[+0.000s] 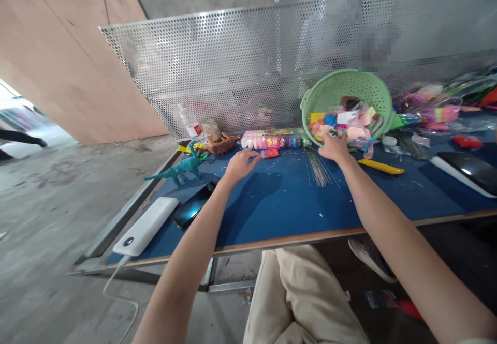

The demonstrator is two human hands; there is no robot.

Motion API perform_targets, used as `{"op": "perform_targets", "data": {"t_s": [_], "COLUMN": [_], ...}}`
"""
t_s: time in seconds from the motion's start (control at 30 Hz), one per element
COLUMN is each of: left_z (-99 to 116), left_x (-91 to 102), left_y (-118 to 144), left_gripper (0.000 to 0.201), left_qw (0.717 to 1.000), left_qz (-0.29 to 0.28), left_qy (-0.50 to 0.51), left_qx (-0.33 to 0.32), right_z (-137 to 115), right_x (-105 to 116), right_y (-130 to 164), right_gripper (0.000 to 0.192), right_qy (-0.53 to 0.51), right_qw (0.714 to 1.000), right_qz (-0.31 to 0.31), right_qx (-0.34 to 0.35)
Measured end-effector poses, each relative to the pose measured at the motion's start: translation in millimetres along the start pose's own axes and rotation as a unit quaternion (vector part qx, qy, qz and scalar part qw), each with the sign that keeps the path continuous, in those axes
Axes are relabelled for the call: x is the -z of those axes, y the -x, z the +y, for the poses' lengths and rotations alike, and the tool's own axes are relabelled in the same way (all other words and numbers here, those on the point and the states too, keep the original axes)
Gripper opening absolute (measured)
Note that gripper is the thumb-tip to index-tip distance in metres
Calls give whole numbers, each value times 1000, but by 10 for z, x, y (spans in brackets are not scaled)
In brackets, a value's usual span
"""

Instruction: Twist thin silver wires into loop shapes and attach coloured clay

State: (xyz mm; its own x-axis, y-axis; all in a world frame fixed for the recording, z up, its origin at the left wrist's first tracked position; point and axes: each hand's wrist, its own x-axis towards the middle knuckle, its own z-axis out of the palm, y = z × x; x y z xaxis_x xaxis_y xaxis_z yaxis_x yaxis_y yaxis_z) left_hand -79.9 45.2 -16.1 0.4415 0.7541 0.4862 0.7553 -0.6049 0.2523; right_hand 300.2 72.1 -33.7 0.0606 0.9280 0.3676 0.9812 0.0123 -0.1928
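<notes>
Left hand (pixel 241 163): fingers loosely curled, holding nothing, hovering over the blue tabletop (pixel 272 204) just short of a small red packet (pixel 271 153) and the row of coloured clay packs (pixel 272 140). Right hand (pixel 334 146): at the lip of the tipped green basket (pixel 341 88), fingers among its wrapped clay packets (pixel 345 121); grip cannot be told. Nearby: bundle of thin wires (pixel 319 168), yellow utility knife (pixel 380 167), teal dinosaur (pixel 180 169), brown dinosaur (pixel 223 144), white power bank (pixel 146 226), phone (pixel 194 207).
</notes>
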Motion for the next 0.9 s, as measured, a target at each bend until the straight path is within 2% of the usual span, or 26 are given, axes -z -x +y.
{"op": "perform_targets", "data": {"t_s": [0.1, 0.2, 0.4, 0.57, 0.63, 0.73, 0.77, 0.83, 0.9], "left_z": [16, 23, 60, 134, 164, 195, 199, 199, 194], "left_x": [13, 20, 20, 33, 37, 38, 36, 31, 27], "left_y": [0, -3, 1, -5, -7, -6, -4, -2, -2], "left_gripper": [38, 36, 34, 33, 35, 37, 37, 37, 36], "left_qw": [1000, 1000, 999, 992, 989, 988, 988, 989, 989], "left_qz": [4, 9, 36, 99, 118, 122, 120, 118, 122], "left_qy": [-3, -2, -10, 1, 5, 13, 14, 13, 11], "left_qx": [2, -1, 39, 82, 91, 95, 95, 93, 88], "right_z": [40, 71, 2, -246, -370, -502, -519, -508, -430], "right_x": [-21, -32, 49, 209, 235, 206, 184, 134, 93], "right_y": [-35, -69, -48, 55, 85, 100, 97, 76, 33], "right_gripper": [37, 38, 48, 52, 40, 28, 27, 27, 31], "right_qy": [69, 89, 28, -45, -99, -165, -181, -212, -236], "right_qw": [998, 995, 995, 978, 971, 958, 957, 958, 953], "right_qz": [8, 40, 93, 186, 171, 108, 98, 115, 182], "right_qx": [-4, -9, 7, 84, 138, 210, 206, 153, 57]}}
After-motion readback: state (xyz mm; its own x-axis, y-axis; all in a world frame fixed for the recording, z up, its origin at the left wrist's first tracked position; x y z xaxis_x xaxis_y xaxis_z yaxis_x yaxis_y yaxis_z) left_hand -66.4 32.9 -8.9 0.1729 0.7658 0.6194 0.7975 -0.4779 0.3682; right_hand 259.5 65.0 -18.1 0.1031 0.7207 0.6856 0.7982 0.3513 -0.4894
